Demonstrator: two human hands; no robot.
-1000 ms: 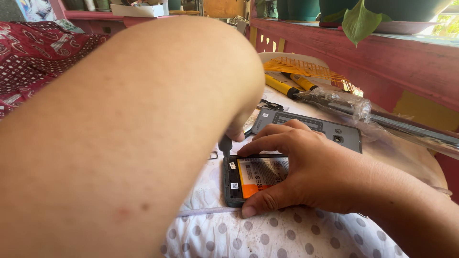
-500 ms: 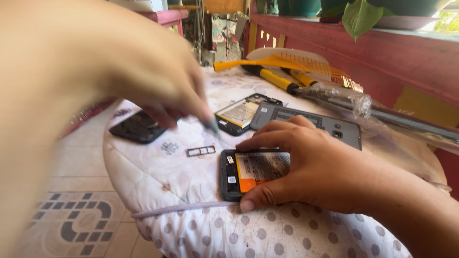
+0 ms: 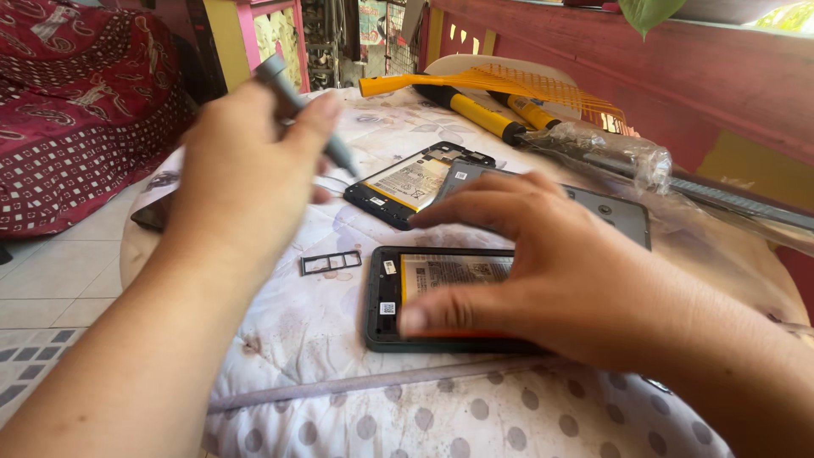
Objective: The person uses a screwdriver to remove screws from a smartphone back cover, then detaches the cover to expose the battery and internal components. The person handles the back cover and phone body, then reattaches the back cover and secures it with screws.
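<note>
The table [image 3: 280, 339], under a pale dotted cloth, fills the middle of the frame. The right hand [image 3: 560, 271], centre right, lies flat on the opened phone [image 3: 386, 293], fingers spread and pressing it down, not closed round it. The left hand [image 3: 246, 170], upper left, is closed on a grey screwdriver [image 3: 292, 97], held up off the cloth with its tip pointing down to the right. A second opened phone [image 3: 407, 182] lies above centre, a grey back cover [image 3: 615, 212] beside it, and a small card tray [image 3: 331, 262] sits left of the phone.

With its back off, the phone looks light, stiff and fragile; the battery and board are exposed, so it is best taken by the rim.

Half a second ago the left hand was lower, its tip near the cloth; now it is raised. The right hand and phone have not moved.
</note>
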